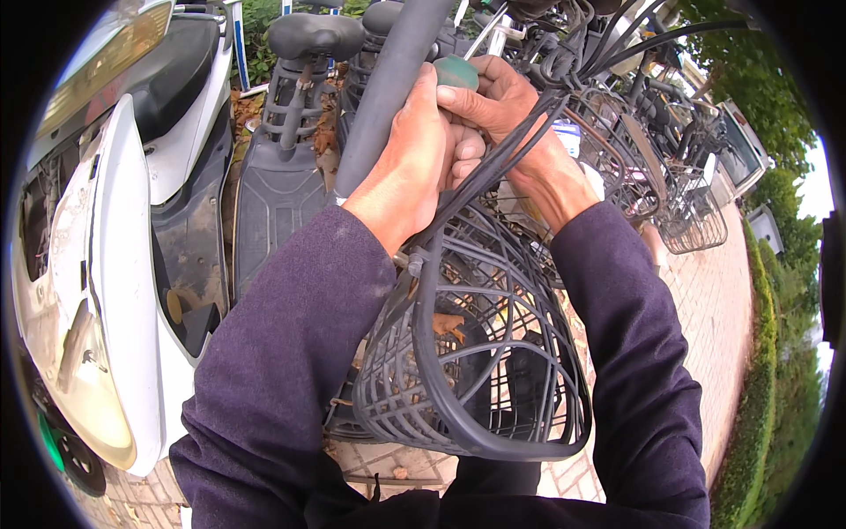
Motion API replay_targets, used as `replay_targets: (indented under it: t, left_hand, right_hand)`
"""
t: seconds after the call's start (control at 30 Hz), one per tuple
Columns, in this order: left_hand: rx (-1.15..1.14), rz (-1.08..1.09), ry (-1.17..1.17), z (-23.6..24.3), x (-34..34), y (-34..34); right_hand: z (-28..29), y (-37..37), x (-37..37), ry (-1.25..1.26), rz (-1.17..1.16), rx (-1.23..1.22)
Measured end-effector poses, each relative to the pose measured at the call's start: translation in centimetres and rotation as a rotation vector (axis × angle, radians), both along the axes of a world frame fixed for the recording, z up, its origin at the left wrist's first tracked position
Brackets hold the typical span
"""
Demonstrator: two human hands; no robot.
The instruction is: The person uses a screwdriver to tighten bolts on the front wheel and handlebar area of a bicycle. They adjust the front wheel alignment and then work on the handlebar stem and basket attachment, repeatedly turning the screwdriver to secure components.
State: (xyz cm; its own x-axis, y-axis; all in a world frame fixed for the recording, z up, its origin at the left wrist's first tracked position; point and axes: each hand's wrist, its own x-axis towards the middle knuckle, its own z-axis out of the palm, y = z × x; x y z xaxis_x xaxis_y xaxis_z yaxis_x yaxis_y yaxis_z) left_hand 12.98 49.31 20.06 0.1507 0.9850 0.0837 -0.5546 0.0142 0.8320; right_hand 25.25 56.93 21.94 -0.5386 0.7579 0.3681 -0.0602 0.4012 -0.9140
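My left hand point(423, 150) is closed, fingers curled, beside a thick grey padded tube point(388, 101). My right hand point(514, 110) meets it, with its thumb stretched across toward the left hand. Between the two hands shows a rounded, translucent green piece point(456, 73); the right fingers grip it and the left thumb lies against its edge. Its lower part is hidden, as is whatever the left fingers hold. Black cables point(507, 159) run in front of the right wrist. Below both hands hangs a black bicycle basket point(423, 353) with a dry leaf point(448, 327) in it.
A white scooter point(115, 264) stands close on the left. Beyond the tube are bicycle saddles point(315, 35) and a dark footboard point(280, 207). Wire baskets point(692, 207) of other bikes crowd the far right, beside brick paving point(705, 300) and a hedge point(760, 353).
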Motion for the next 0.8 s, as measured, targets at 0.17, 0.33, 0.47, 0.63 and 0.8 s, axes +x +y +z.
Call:
replay_targets:
  t: [0.17,0.33,0.47,0.63,0.8]
  left_hand:
    - [-0.046,-0.008,0.0,0.1,-0.3,-0.1]
    - [-0.059,0.11,0.126,0.0,-0.2,-0.3]
    - [-0.089,0.214,0.143,0.2,0.2,-0.4]
    - [-0.049,0.266,-0.03,0.2,0.9,-0.3]
    - [-0.007,0.254,-0.045,-0.3,0.9,0.0]
  right_hand:
    - [0.8,0.7,0.9,0.077,0.347,-0.178]
    - [0.4,0.8,0.6,0.1,0.248,-0.129]
    - [-0.2,0.2,-0.2,0.099,0.024,-0.068]
    - [0.6,-0.6,0.5,0.034,0.118,-0.12]
    - [1.1,0.0,0.8,0.016,0.274,-0.152]
